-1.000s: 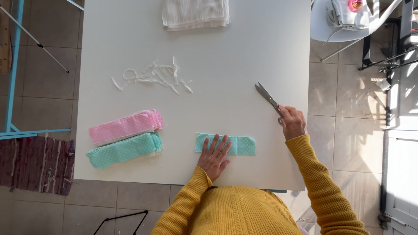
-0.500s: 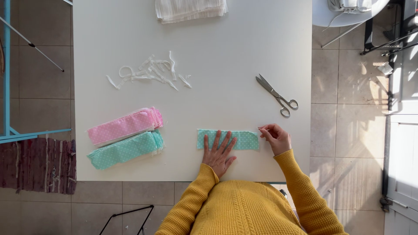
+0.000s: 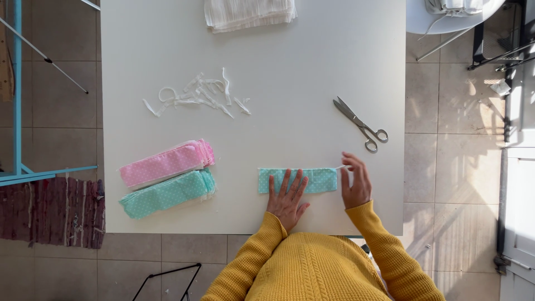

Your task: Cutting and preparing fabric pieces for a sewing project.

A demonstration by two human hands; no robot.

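Observation:
A teal dotted fabric strip (image 3: pixel 317 179) lies flat near the front edge of the white table (image 3: pixel 278 67). My left hand (image 3: pixel 287 194) presses flat on its left half, fingers spread. My right hand (image 3: pixel 355 179) sits at the strip's right end, and its fingertips pinch a thin white elastic piece (image 3: pixel 344 167) that sticks out there. Metal scissors (image 3: pixel 361 124) lie on the table just beyond my right hand, untouched.
A pink dotted fabric stack (image 3: pixel 166 161) and a teal dotted stack (image 3: pixel 166 193) lie at the front left. White elastic scraps (image 3: pixel 196 95) are scattered mid-table. Folded white cloth (image 3: pixel 249 12) sits at the far edge. A round white table (image 3: pixel 440 19) stands at the right.
My right hand has put the scissors down on the table and moved to the right end of the teal strip. My left hand stays pressed on the strip.

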